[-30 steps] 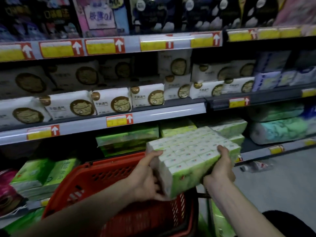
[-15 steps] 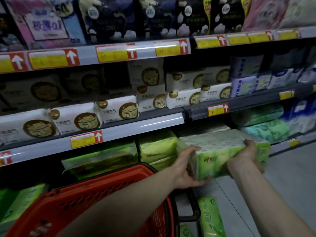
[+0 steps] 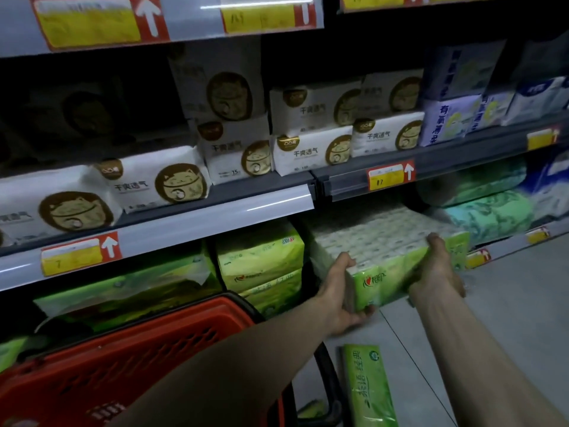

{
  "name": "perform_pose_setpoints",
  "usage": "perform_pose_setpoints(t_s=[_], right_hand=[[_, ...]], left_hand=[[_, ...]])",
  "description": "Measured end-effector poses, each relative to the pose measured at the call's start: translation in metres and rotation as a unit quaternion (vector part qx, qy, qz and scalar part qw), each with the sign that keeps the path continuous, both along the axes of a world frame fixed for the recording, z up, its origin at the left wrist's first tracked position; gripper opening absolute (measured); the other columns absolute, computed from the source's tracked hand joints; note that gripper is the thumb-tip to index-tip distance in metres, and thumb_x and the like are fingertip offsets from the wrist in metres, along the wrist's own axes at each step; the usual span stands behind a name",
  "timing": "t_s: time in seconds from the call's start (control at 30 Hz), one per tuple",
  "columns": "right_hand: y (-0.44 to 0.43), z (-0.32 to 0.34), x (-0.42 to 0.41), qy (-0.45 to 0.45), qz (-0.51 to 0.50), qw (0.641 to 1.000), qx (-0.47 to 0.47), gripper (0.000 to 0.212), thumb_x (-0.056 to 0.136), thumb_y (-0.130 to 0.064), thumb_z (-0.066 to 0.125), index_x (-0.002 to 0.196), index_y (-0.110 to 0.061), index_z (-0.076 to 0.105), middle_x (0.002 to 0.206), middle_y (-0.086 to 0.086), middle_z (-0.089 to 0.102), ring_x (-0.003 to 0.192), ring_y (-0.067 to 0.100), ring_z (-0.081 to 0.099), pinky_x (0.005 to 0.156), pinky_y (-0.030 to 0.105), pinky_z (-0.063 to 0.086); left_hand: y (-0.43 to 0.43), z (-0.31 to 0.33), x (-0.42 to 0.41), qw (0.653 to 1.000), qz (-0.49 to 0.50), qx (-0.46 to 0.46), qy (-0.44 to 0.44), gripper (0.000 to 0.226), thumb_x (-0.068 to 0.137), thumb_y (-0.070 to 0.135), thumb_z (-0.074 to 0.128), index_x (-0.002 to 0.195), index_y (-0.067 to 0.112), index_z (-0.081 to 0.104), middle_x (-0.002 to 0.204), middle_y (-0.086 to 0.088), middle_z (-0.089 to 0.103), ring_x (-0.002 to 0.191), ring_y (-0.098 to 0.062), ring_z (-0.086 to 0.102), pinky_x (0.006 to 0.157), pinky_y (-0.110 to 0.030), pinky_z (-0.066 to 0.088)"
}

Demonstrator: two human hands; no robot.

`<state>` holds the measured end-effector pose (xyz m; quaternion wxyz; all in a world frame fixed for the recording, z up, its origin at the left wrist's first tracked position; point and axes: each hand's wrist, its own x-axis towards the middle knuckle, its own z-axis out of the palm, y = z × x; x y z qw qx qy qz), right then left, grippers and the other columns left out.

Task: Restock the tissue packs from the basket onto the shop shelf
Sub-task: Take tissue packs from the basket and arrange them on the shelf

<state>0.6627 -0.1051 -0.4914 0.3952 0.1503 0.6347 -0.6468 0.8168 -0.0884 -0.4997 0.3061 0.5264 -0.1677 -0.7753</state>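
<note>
A red basket (image 3: pixel 123 349) sits low at the left, its inside largely hidden behind the person's left forearm. Up and to the right of the basket, both hands hold a large tissue pack (image 3: pixel 385 251) at the mouth of the bottom shelf (image 3: pixel 508 246). The left hand (image 3: pixel 341 300) is curled round its near corner and the right hand (image 3: pixel 437 272) grips its right end. Green packs (image 3: pixel 261 263) fill the shelf just above the basket. One green pack (image 3: pixel 366 386) lies on the floor right of the basket.
</note>
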Motion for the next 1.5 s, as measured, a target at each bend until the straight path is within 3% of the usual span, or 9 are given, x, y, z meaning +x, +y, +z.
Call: perform_pose_setpoints(t_s=[0.3,0.37,0.5,0.7,0.93,1.2,1.3,1.4,1.5], right_hand=[[-0.054,-0.089,-0.011,0.034,0.208,0.977,-0.043,0.136,0.029,-0.105,0.064,0.148,-0.04,0.051,0.141,0.0,0.063,0.117,0.032,0.067,0.082,0.05,0.057],[-0.059,-0.09,-0.005,0.062,0.225,0.971,-0.05,0.115,0.048,-0.103,0.061,0.143,-0.038,0.056,0.142,-0.001,0.064,0.119,0.03,0.066,0.092,0.049,0.057],[-0.037,-0.043,0.033,0.069,0.267,0.959,-0.064,0.054,0.103,-0.06,0.049,0.134,-0.019,0.064,0.116,0.001,0.066,0.088,0.017,0.062,0.067,0.031,0.045],[-0.037,-0.049,0.04,-0.027,0.255,0.955,-0.148,0.052,0.105,-0.061,0.044,0.139,-0.026,0.061,0.148,0.006,0.054,0.141,0.025,0.05,0.119,0.039,0.037],[-0.051,-0.052,0.056,0.002,0.291,0.948,-0.127,0.07,0.102,-0.071,0.041,0.158,-0.029,0.042,0.153,-0.003,0.047,0.133,0.02,0.045,0.116,0.044,0.034],[-0.058,-0.055,0.066,0.015,0.302,0.947,-0.104,0.084,0.092,-0.082,0.046,0.158,-0.029,0.045,0.129,-0.002,0.057,0.137,0.024,0.051,0.101,0.043,0.038],[-0.048,-0.047,0.062,0.032,0.308,0.946,-0.094,0.064,0.099,-0.074,0.044,0.14,-0.028,0.059,0.096,-0.003,0.06,0.111,0.021,0.057,0.1,0.039,0.043],[-0.039,-0.036,0.062,0.053,0.341,0.937,-0.062,0.042,0.104,-0.069,0.04,0.112,-0.032,0.059,0.103,-0.005,0.062,0.12,0.023,0.057,0.105,0.043,0.044],[-0.032,-0.023,0.07,0.073,0.377,0.923,-0.032,0.048,0.104,-0.064,0.044,0.103,-0.019,0.062,0.104,0.002,0.063,0.102,0.026,0.061,0.094,0.042,0.049]], left_hand=[[-0.043,-0.006,-0.006,0.995,0.066,-0.032,-0.061,0.065,0.064,0.043,0.074,0.122,0.017,0.061,0.124,-0.015,0.068,0.099,-0.032,0.073,0.07,-0.038,0.058],[-0.051,-0.008,-0.008,0.992,0.097,-0.04,-0.066,0.068,0.067,0.045,0.074,0.127,0.017,0.06,0.121,-0.011,0.068,0.101,-0.03,0.072,0.068,-0.038,0.06],[-0.06,-0.014,-0.006,0.981,0.182,-0.055,-0.049,0.059,0.09,0.04,0.07,0.14,0.016,0.051,0.116,0.003,0.054,0.078,-0.016,0.055,0.095,-0.043,0.058],[-0.047,-0.037,-0.005,0.947,0.314,-0.022,-0.069,0.049,0.079,0.036,0.067,0.123,0.013,0.065,0.127,-0.006,0.066,0.102,-0.029,0.066,0.102,-0.045,0.054],[-0.047,-0.034,-0.009,0.964,0.263,-0.012,-0.037,0.02,0.079,0.015,0.058,0.099,0.016,0.062,0.104,-0.002,0.062,0.099,-0.025,0.059,0.087,-0.035,0.047],[-0.056,-0.037,-0.001,0.975,0.21,-0.043,-0.065,0.051,0.067,0.022,0.055,0.114,0.006,0.067,0.103,-0.005,0.059,0.089,-0.023,0.052,0.078,-0.032,0.044],[-0.054,-0.026,0.002,0.977,0.199,-0.042,-0.059,0.048,0.078,0.02,0.055,0.123,0.003,0.062,0.1,-0.002,0.054,0.084,-0.019,0.049,0.071,-0.029,0.039],[-0.046,-0.012,0.006,0.986,0.161,-0.032,-0.029,0.036,0.083,0.02,0.056,0.118,0.013,0.063,0.114,-0.002,0.054,0.102,-0.02,0.052,0.086,-0.03,0.037],[-0.038,0.008,0.022,0.988,0.134,-0.034,-0.064,0.011,0.087,0.022,0.057,0.078,0.017,0.052,0.078,-0.003,0.048,0.063,-0.018,0.047,0.075,-0.03,0.04]])
